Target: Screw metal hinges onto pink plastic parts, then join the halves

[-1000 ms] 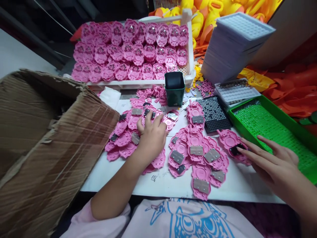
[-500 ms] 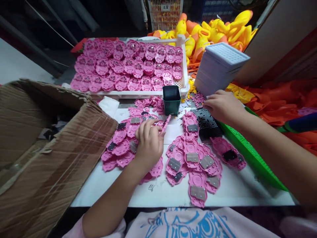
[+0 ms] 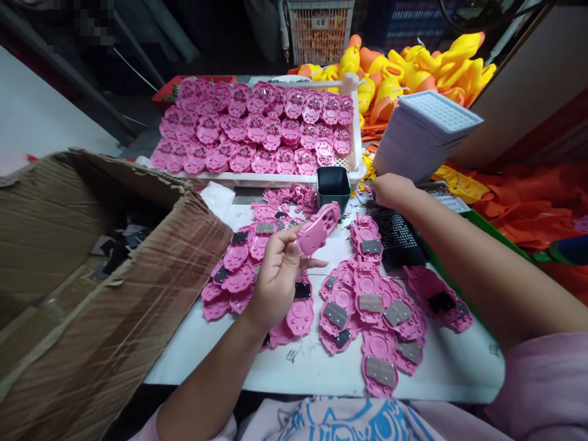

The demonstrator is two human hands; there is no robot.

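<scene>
My left hand (image 3: 278,275) pinches a pink plastic shell (image 3: 318,229), held up and tilted above the table with its outer side showing. My right hand (image 3: 391,191) is curled over the small loose parts (image 3: 362,199) beside the white stack, its fingertips hidden from view. Just below it sits a black perforated block (image 3: 399,236). Under and left of my left hand lies a heap of pink shells (image 3: 241,269), some with black or metal covers. More pink shells with grey metal plates (image 3: 370,302) are spread right of centre.
A dark green square cup (image 3: 333,180) stands before a white crate (image 3: 275,179) filled with rows of pink shells. An open cardboard box (image 3: 184,245) is at left. A tall stack of white trays (image 3: 413,135), yellow-orange pieces (image 3: 390,79) and a green tray edge (image 3: 500,236) are at right.
My left hand has raised and turned the pink shell, so its outer side now faces me. My right hand has come down and away from the white stack toward the small parts.
</scene>
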